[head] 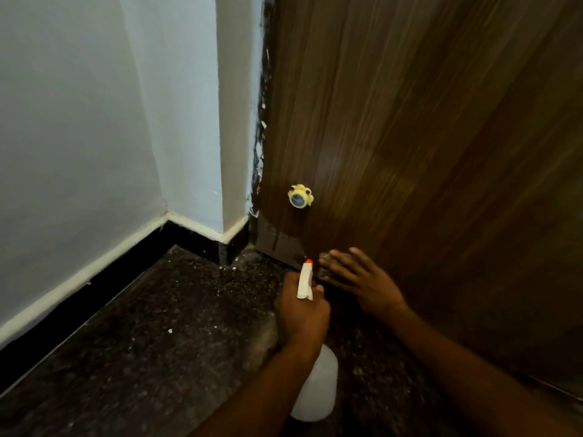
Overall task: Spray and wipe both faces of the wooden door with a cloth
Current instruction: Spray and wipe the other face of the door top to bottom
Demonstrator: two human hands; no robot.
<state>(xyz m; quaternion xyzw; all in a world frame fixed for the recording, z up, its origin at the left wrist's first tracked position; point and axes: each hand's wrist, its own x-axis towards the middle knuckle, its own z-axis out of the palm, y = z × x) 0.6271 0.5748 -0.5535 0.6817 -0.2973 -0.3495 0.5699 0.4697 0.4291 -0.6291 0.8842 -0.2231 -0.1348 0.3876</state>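
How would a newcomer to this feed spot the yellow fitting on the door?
Find the brown wooden door filling the right side and follow its left edge down toward the floor. The yellow fitting sits there, above the orange nozzle of the spray bottle. It alone is pale, round and lobed, with a blue centre.

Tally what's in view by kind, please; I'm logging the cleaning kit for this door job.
Wooden door: 1
Spray bottle: 1, gripped by the left hand
Cloth: 1, pressed to the door under the right hand
Yellow fitting on the door: 1
Hands: 2
Total: 6
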